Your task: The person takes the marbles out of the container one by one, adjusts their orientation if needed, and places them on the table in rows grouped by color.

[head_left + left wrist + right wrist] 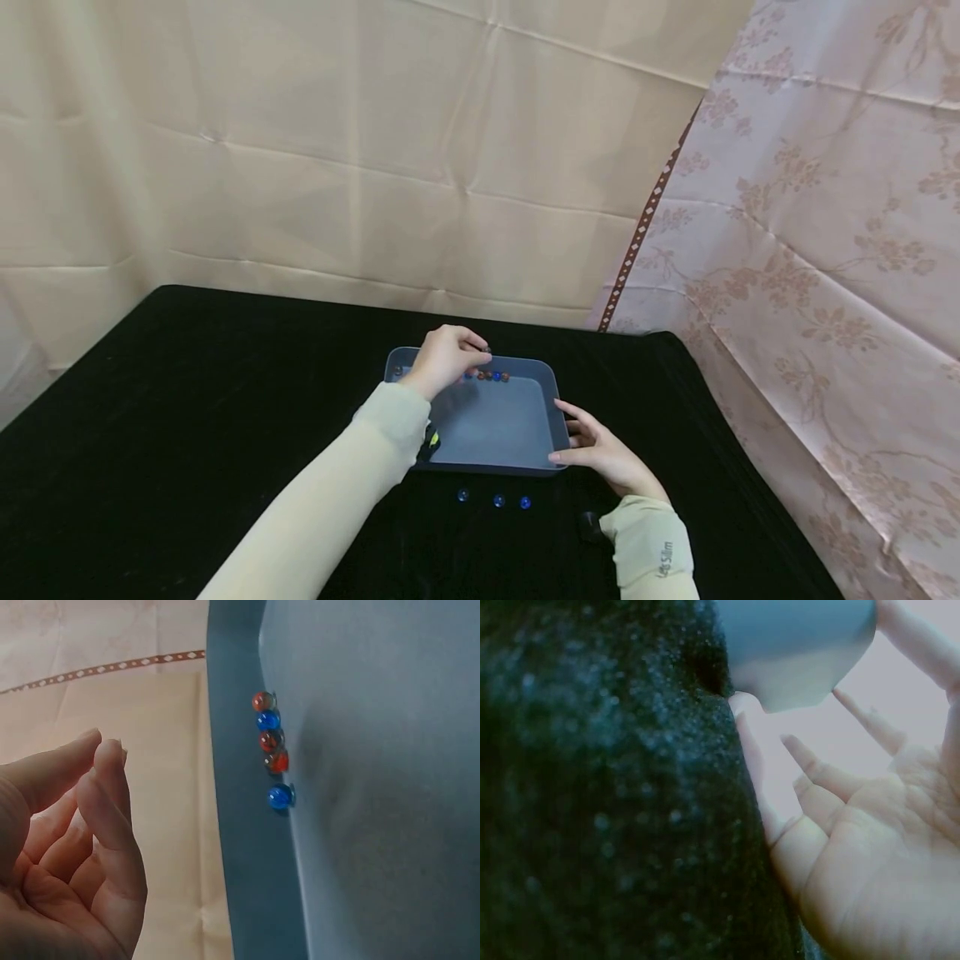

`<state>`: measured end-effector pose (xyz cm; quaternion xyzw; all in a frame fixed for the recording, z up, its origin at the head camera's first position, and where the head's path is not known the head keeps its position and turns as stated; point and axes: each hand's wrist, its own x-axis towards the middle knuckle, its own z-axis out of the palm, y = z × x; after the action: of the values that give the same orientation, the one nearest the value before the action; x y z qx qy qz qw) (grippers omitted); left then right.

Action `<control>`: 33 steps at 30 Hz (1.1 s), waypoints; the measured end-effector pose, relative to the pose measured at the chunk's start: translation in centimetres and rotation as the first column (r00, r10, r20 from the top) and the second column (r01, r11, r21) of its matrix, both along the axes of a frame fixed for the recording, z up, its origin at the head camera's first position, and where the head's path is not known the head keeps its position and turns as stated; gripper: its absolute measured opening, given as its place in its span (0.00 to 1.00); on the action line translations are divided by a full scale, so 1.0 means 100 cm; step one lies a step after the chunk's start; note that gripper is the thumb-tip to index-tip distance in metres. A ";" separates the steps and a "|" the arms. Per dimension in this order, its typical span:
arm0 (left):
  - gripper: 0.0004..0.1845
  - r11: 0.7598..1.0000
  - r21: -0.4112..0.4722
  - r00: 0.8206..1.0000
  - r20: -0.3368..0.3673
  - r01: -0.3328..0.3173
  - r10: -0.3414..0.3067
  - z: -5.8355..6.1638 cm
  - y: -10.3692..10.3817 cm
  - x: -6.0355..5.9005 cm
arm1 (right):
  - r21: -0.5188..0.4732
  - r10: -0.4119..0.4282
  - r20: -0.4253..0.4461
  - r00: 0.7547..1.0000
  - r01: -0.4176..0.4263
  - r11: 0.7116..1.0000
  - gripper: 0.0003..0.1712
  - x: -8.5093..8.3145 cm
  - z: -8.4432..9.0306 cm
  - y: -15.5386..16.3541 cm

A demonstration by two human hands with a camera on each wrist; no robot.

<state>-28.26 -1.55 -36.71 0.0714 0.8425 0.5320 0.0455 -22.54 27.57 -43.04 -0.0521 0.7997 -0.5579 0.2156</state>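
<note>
- Beige curtain point(300, 208) hung behind a black surface point(187, 417).
- Marbles point(268, 740) looked light, hard, slick, apt to roll; fingertip pinch across the middle seemed best.
- They were glassy, some blue, some orange-streaked.
- One row sat inside the blue-grey tray point(487, 425) along its far wall; three bluish marbles point(499, 501) lay just outside its near wall.
- Left hand point(447, 358): narrow pinch, probably on a marble, mostly hidden.
- Right hand point(603, 450): spread wide, touching the tray's near right corner.
</note>
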 end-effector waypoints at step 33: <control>0.12 0.987 0.027 0.987 -0.029 0.161 -0.161 0.012 0.028 0.039 | -0.006 0.017 -0.011 1.000 -0.017 1.000 0.48 0.001 0.002 -0.001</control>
<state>-24.34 1.21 -35.55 0.1471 0.8267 0.5378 0.0758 -22.46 27.43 -42.86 -0.0623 0.7988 -0.5581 0.2159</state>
